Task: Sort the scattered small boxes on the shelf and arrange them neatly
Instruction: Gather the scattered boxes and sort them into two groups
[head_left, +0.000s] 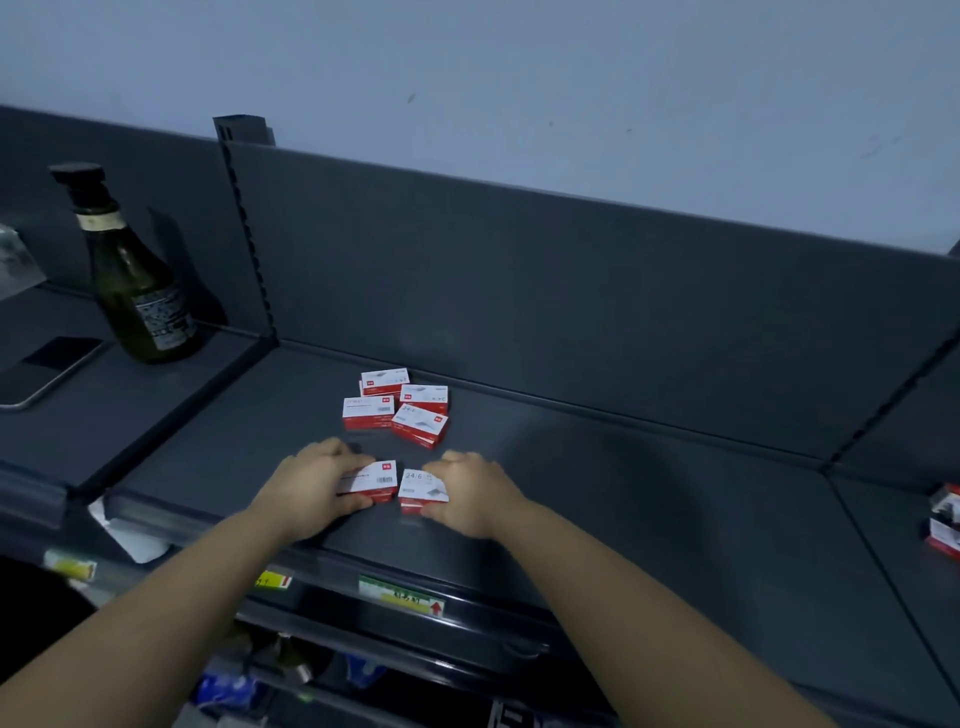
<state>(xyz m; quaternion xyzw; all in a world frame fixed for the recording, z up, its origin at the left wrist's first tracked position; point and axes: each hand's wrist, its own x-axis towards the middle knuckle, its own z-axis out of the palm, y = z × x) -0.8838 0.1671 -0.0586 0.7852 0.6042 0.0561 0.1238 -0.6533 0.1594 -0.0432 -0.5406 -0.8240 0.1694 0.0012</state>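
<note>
The shelf (597, 499) appeared to be painted metal, dark grey, smooth and matt, with a faint sheen near its back panel (519, 270). The small boxes (395, 410) looked like printed cardboard, white and red, slightly glossy. The bottle (137, 291) was dark green glass, glossy, with a paper label and a black plastic cap. The phone (49, 371) showed a glossy black screen.

Two bare forearms reach in from the lower edge of the view, with no sleeves on what shows of them. The left hand (311, 486) and the right hand (475, 493) carry no gloves, and no rings, watch or bands show. The fingernails look short and unpainted.
</note>
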